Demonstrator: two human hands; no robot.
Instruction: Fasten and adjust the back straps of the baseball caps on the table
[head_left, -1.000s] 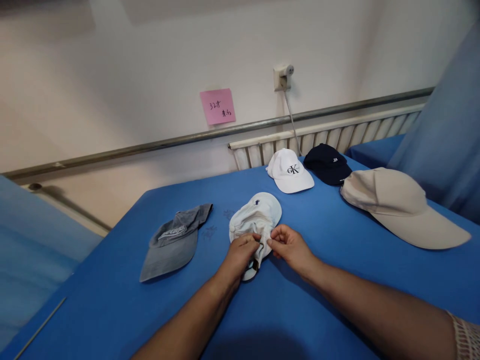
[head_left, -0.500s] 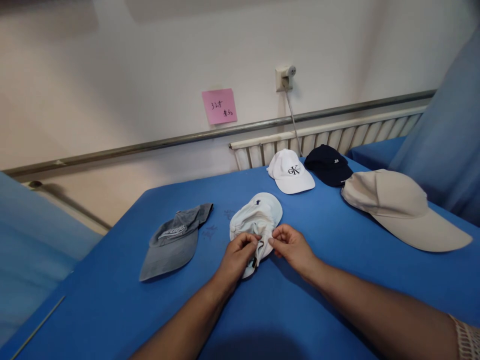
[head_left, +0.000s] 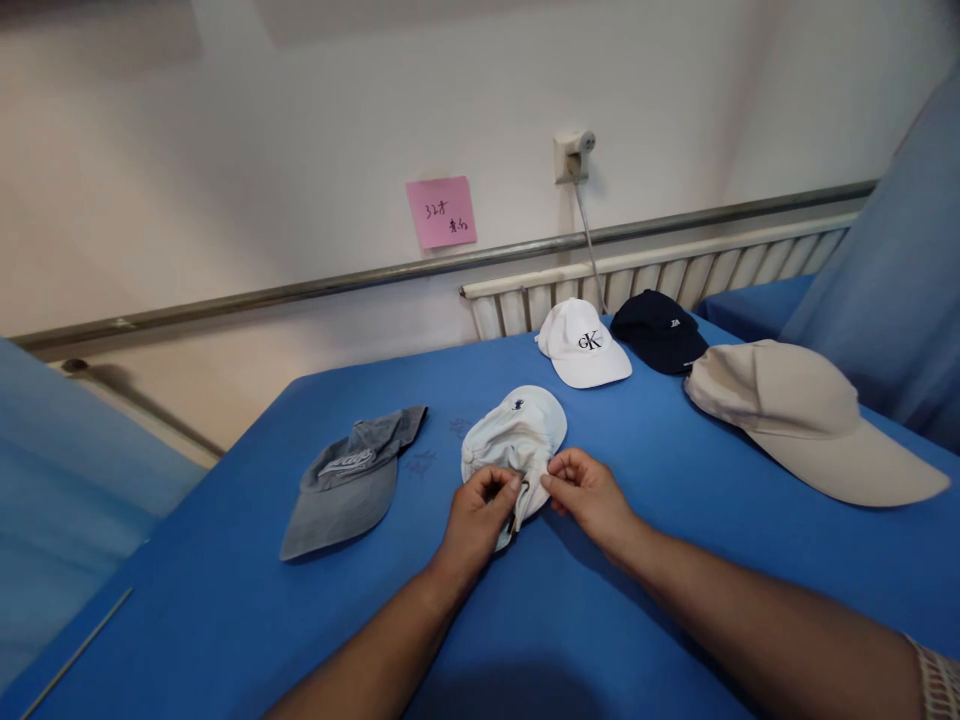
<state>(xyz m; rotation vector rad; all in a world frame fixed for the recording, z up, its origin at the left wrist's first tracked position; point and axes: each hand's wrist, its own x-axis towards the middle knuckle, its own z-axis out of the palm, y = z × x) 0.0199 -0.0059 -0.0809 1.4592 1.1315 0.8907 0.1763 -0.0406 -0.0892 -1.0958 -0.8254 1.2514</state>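
Observation:
A pale, whitish baseball cap (head_left: 501, 436) with a small dark emblem lies on the blue-covered table (head_left: 225, 610), its back strap toward me. My left hand (head_left: 480, 510) pinches the strap side of this cap between thumb and fingers. On the cap's right edge, my right hand (head_left: 589, 498) is closed in a pinch too. A dark buckle or strap end shows between the two hands; its fastening is too small to make out. Part of the cap's near side is hidden behind my left hand.
A grey cap (head_left: 345, 490) lies to the left. Farther back are a white cap (head_left: 581, 345) with black letters and a navy cap (head_left: 656, 330); a large beige cap (head_left: 802, 420) is at right. Behind stand a radiator (head_left: 660, 278) and a metal rail (head_left: 360, 280).
Both hands keep their hold on the pale cap. My left fingers have shifted slightly at the strap, and the cap's near edge shows less below them. The other caps stay put.

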